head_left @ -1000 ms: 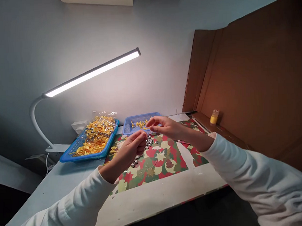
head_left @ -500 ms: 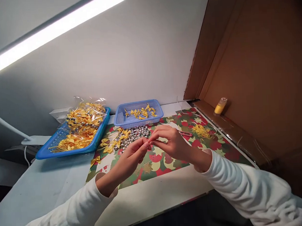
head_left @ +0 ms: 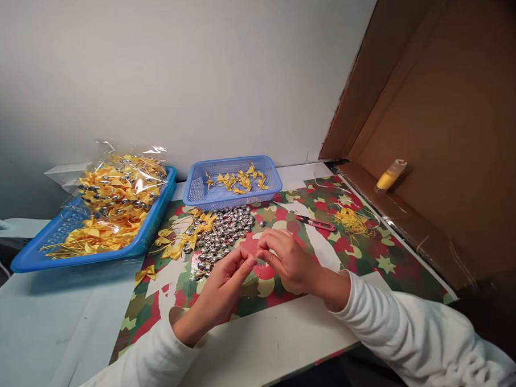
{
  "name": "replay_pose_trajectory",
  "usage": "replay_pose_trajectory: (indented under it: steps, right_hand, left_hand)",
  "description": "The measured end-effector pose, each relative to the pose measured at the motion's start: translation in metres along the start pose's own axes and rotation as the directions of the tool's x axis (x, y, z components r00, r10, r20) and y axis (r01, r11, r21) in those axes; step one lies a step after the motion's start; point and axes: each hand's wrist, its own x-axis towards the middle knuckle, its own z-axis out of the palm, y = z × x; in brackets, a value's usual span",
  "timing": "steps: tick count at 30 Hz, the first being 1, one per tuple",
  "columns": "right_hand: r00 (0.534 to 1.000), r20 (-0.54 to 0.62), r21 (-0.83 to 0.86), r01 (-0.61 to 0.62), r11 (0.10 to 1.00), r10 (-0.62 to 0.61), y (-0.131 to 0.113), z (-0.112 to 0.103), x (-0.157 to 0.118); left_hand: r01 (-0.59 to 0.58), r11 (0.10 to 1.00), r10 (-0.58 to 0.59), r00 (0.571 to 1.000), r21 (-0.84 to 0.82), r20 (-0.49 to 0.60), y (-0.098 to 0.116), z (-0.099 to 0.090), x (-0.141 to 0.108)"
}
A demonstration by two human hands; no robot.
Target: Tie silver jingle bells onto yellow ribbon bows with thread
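Note:
My left hand (head_left: pixel 230 279) and my right hand (head_left: pixel 287 259) meet fingertip to fingertip over the patterned sheet (head_left: pixel 283 289). Both are closed in a pinch, thumbs against forefingers. Whatever lies between the tips is too small to make out. Just beyond my left hand spreads a pile of silver bells or beads (head_left: pixel 225 232). Yellow ribbon bows (head_left: pixel 175 248) with thin stems rest at the left side of that pile. A single yellow bow (head_left: pixel 146 273) lies farther left, near the sheet's edge. Pink-handled thread snips (head_left: pixel 316 223) lie beyond my right hand.
A blue basket (head_left: pixel 154 229) at left holds a clear bag (head_left: pixel 124 182) of yellow bows with silver pieces. Behind the pile stands a smaller blue basket (head_left: pixel 233 204) with several bows. Yellow thread scraps (head_left: pixel 354 220) lie right, near a yellow thread spool (head_left: pixel 389 176) on the cardboard ledge.
The view has tilted down and come closer, so the lamp is out of sight. My hands stay pinched together, with the right fingers curled in more.

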Motion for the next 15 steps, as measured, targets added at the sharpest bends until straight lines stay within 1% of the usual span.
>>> replay_pose_trajectory:
  steps: [6, 9, 12, 13, 15]
  right_hand:
    - [1.0, -0.006, -0.022, 0.027, 0.999, -0.027, 0.008, 0.018, -0.006]
    - [1.0, 0.011, 0.013, 0.014, 1.0, -0.014, 0.012, 0.024, -0.01]
    - [0.999, 0.01, 0.081, -0.033, 0.996, 0.032, 0.016, 0.024, -0.011]
    - [0.998, 0.003, 0.105, -0.06, 0.993, 0.06, 0.018, 0.022, -0.011]
    - [0.992, 0.004, 0.111, -0.124, 0.986, 0.124, 0.02, 0.017, -0.01]
  left_hand:
    - [0.029, 0.99, -0.029, 1.0, 0.135, -0.003, -0.012, -0.006, -0.004]
    - [0.064, 0.99, -0.069, 0.997, 0.124, 0.033, -0.015, -0.006, -0.006]
    - [0.099, 0.99, -0.104, 0.994, 0.1, 0.045, -0.015, -0.004, -0.007]
    - [0.103, 0.99, -0.106, 0.994, 0.093, 0.03, -0.015, -0.004, -0.007]
    - [0.102, 0.992, -0.098, 0.994, 0.081, -0.044, -0.012, -0.005, -0.006]
